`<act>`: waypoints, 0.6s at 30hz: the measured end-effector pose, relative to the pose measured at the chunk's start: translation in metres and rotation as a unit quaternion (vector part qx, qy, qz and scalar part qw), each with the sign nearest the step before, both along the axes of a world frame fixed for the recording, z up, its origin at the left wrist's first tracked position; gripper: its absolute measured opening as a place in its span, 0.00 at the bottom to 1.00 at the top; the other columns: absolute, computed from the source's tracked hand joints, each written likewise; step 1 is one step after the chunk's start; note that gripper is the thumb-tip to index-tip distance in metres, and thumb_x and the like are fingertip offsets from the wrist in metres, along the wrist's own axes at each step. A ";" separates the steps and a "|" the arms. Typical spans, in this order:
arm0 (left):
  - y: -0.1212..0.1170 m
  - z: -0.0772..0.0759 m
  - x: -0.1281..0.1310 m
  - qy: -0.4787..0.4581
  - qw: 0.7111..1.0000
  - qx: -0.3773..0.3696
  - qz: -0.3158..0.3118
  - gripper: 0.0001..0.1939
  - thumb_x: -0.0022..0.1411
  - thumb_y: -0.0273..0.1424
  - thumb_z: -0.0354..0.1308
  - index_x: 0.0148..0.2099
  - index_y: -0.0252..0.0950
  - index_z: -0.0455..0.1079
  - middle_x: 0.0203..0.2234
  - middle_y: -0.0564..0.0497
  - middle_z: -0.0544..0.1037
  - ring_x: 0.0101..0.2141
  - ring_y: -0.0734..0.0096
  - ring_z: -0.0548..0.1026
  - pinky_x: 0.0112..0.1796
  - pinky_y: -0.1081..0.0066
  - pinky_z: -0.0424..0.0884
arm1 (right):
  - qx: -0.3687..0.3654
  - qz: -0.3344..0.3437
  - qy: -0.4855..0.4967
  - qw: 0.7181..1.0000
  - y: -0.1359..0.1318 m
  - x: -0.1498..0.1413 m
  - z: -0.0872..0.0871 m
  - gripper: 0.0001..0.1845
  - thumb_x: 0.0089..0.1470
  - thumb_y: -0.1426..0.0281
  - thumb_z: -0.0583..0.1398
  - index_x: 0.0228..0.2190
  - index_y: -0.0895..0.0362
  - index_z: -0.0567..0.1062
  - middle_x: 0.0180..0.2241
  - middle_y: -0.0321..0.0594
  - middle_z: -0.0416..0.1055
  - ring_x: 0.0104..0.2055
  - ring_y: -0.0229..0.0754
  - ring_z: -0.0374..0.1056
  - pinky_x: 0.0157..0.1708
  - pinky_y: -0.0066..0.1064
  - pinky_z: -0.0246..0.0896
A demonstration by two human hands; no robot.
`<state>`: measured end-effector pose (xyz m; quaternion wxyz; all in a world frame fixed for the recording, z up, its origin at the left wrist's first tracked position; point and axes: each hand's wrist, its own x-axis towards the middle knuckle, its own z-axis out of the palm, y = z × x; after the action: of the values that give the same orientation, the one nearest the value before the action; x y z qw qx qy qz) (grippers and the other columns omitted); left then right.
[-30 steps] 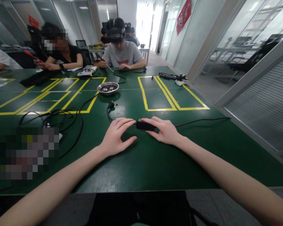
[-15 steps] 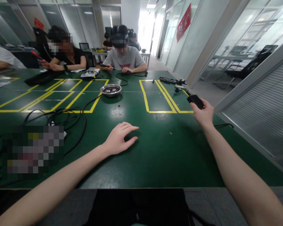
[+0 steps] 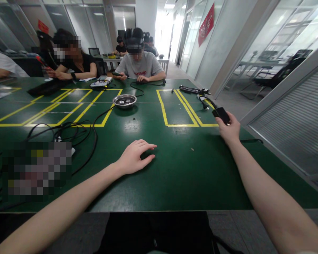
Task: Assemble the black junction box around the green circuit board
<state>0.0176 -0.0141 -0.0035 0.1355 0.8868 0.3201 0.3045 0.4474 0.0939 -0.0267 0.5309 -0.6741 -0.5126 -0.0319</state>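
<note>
Power adapter (image 3: 221, 115) is in the right hand (image 3: 230, 128), out toward the right side of the table (image 3: 172, 176). Grip: thumb on the left flank, fingers wrapped over the right, closed on the near end of the block. Far end sticks out past the fingertips, uncovered.

Key relation: long axis of the block runs slantwise, far end forward and left, near end back toward the palm. Roughly in line with the hand, not across it. In view it overlaps the near right corner of the yellow tape (image 3: 208, 125) box. Can't tell if its underside touches the table or sits just above.

Front cord (image 3: 211, 101) leaves the far end, arcs forward and left, then hooks back to the plug (image 3: 206, 106). So the plug lies ahead and left of the right fingers, near them, not touched. Tripod (image 3: 193, 90) is just beyond the plug. Rear cord (image 3: 251, 140) shows right of the wrist, toward the table's right edge; the stretch behind the hand is hidden.

Left hand (image 3: 136, 156): nothing held, thumb and forefinger apart with a moderate gap, tips pointing right. Well apart from the adapter, which lies to its right and further forward. Right hand is clearly the near one. Metal bowl (image 3: 124, 102) stands forward of the left hand, also apart.
</note>
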 end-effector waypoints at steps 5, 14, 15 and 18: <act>0.000 -0.001 0.000 -0.003 1.000 -0.003 -0.003 0.14 0.69 0.32 0.59 0.55 0.37 0.74 0.42 0.47 0.84 0.44 0.59 0.79 0.48 0.56 0.74 | -0.060 -0.068 0.030 0.995 0.002 0.008 -0.007 0.29 0.48 0.59 0.63 0.50 0.58 0.79 0.43 0.50 0.80 0.43 0.56 0.75 0.46 0.47 0.73; 0.001 -0.003 0.000 0.002 1.000 -0.010 -0.007 0.14 0.69 0.32 0.59 0.55 0.37 0.74 0.42 0.47 0.84 0.44 0.60 0.79 0.48 0.57 0.74 | -0.025 -0.062 0.024 0.997 0.001 0.011 -0.008 0.29 0.50 0.59 0.62 0.51 0.60 0.77 0.47 0.52 0.78 0.48 0.57 0.75 0.52 0.48 0.70; 0.000 -0.002 0.000 0.001 1.000 -0.011 -0.009 0.14 0.69 0.32 0.59 0.55 0.37 0.74 0.42 0.47 0.84 0.44 0.60 0.79 0.48 0.57 0.74 | -0.028 -0.067 0.025 0.997 0.001 0.012 -0.009 0.29 0.49 0.59 0.62 0.51 0.60 0.77 0.47 0.52 0.78 0.48 0.57 0.75 0.51 0.48 0.70; 0.000 -0.002 0.000 0.001 1.000 -0.014 -0.011 0.14 0.69 0.32 0.59 0.55 0.36 0.74 0.43 0.47 0.84 0.44 0.60 0.79 0.48 0.57 0.75 | -0.085 -0.062 0.013 0.994 0.001 0.017 -0.012 0.29 0.44 0.57 0.67 0.47 0.58 0.78 0.42 0.51 0.79 0.45 0.59 0.75 0.49 0.52 0.70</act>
<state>0.0179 -0.0142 -0.0055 0.1510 0.8885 0.3149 0.2977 0.4646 0.0945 -0.0384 0.4751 -0.7475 -0.4641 -0.0124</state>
